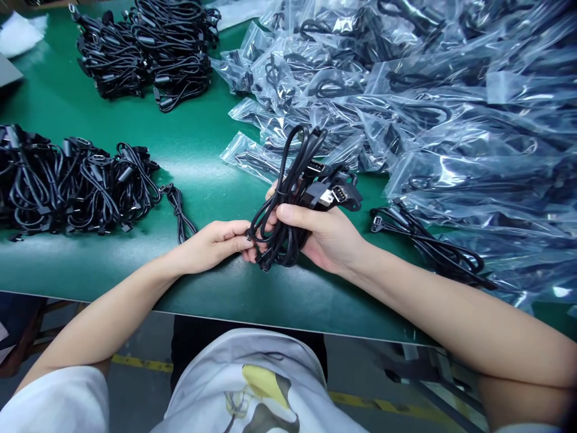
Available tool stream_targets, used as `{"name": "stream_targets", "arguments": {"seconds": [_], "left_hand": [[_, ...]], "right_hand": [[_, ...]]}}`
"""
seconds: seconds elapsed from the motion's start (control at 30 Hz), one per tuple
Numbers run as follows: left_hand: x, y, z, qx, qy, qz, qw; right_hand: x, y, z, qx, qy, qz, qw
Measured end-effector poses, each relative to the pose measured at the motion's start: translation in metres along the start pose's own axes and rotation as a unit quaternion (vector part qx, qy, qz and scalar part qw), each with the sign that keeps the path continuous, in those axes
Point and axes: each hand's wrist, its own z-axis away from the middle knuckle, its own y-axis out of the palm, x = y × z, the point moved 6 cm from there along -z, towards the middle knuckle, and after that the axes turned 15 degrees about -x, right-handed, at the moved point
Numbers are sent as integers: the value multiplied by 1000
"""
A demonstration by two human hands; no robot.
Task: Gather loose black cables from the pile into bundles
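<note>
Here, left fingers [237, 244] and right fingers [295, 216] closed on black cables [288, 243]

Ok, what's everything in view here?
Held cables: several, black, centre
Cable pile: many, black, left
Cable stack: many, black, upper left
Lone cable: one, black, beside pile
Loose cables: several, black, right
Bagged cables: many, black in clear plastic, right
Table: one, green, beneath them
Sheet: one, white, top left
Object: one, grey, left edge
Floor stripe: count unclear, yellow, below
Furniture: count unclear, dark, lower corners
Shirt: one, white with print, bottom
Arms: two, bare, reaching in
Left grip: one, bare, at held cables
Right grip: one, bare, around held cables
</note>
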Motion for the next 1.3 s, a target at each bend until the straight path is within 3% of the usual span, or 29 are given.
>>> {"name": "stream_targets", "arguments": {"seconds": [0.17, 0.37, 0.63, 0.77, 0.87, 1.17, 1.3], "left_hand": [[-2, 1, 1, -6, -13, -9, 1000], [-2, 4, 1, -13, -48, -13, 999], [1, 7, 2, 10, -51, -4, 999], [-3, 2, 5, 18, -13, -61, 998], [-4, -7, 7, -13, 0, -64, 998], [-2, -25, 10, -124, 33, 68, 989], [-11, -32, 13, -121, 32, 138, 983]], "right_hand": [[-5, -6, -6, -23, 24, -18, 999], [-24, -23, -14, -148, 107, -43, 982], [-34, -26, -17, -131, 132, -34, 982], [-18, -21, -17, -76, 83, -40, 993], [-7, -14, -16, -37, 46, -25, 998], [-5, 3, -25, -107, -39, -26, 993], [-1, 20, -24, -93, -66, -44, 993]]}}
